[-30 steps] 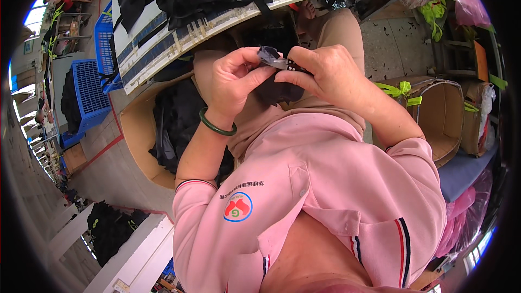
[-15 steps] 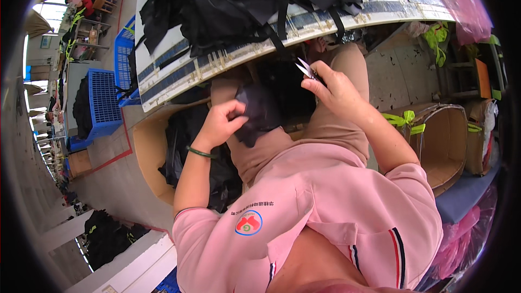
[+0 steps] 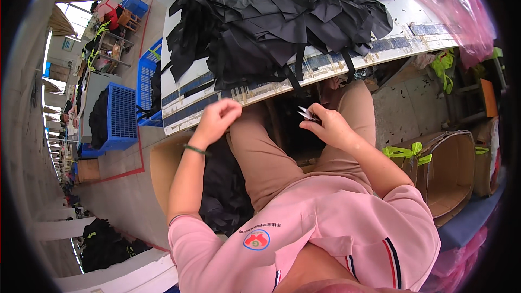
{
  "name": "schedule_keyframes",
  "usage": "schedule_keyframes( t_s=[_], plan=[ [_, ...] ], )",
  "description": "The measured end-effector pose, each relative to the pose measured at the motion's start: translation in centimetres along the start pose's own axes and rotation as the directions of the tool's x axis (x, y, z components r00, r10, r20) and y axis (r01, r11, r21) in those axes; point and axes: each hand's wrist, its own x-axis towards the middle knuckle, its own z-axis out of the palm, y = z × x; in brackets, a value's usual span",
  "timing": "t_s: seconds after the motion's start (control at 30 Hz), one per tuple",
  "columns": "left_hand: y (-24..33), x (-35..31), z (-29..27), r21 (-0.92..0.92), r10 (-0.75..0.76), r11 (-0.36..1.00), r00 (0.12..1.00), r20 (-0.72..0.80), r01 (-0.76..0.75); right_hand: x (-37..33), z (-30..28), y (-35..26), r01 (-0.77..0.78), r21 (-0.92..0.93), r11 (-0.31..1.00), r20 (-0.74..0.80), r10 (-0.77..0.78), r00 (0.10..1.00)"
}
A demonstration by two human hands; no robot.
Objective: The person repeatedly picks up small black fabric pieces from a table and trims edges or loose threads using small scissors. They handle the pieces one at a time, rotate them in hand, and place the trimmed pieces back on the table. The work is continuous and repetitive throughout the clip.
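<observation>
My right hand point(image 3: 332, 126) is closed round a small pair of thread snips point(image 3: 307, 114), their pale pointed blades sticking out past my fingers above my right thigh. My left hand point(image 3: 218, 118), a dark bangle on its wrist, hovers by the near edge of the table above my left knee. Its fingers are bent and smeared by motion, and no cloth shows in them. Just beyond it lies a big heap of black fabric pieces point(image 3: 271, 27) on the white table point(image 3: 187, 109), a few strips hanging over the edge.
Beside my left leg stands a cardboard box point(image 3: 164, 165) with black fabric point(image 3: 220, 184) inside. Blue crates point(image 3: 122, 113) stand on the floor at left. At right are an open cardboard box point(image 3: 448, 171) with yellow-green ties and pink plastic sheeting point(image 3: 461, 16).
The black fabric piece by my left hand is gone from my lap. My left hand has moved up to the table edge. The view has shifted, showing more of the heap; the snips stay in my right hand.
</observation>
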Motion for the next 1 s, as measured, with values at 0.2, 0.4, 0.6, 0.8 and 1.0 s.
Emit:
schedule_keyframes(
  t_s=[0.2, 0.4, 0.6, 0.8, 1.0],
  plan=[
    [5.6, 18.4, 0.1, 0.594, 0.587, 0.742, 0.728, -0.354, -0.31, -1.5, 1.1, -0.1, 0.033, 0.14, 0.99, 0.083, -0.045, 0.996],
    [5.5, 24.1, 0.5, 0.726, 0.285, 0.682, 0.882, -0.375, 0.088, -3.6, 0.3, 1.7, -0.031, 0.101, 0.994, 0.139, 0.017, 0.99],
    [5.3, 22.0, 0.7, 0.75, 0.409, 0.661, 0.845, -0.345, -0.013, -3.7, 0.1, 2.7, -0.03, 0.106, 0.994, 0.099, 0.02, 0.995],
    [7.2, 23.4, 1.6, 0.741, 0.272, 0.665, 0.893, -0.359, 0.096, -3.8, 0.6, 1.2, 0.009, 0.119, 0.993, 0.109, -0.023, 0.994],
    [5.7, 22.3, 1.8, 0.683, 0.449, 0.724, 0.818, -0.36, -0.097, -4.8, -0.1, 2.0, -0.011, 0.098, 0.995, 0.085, 0.002, 0.996]
  ],
)
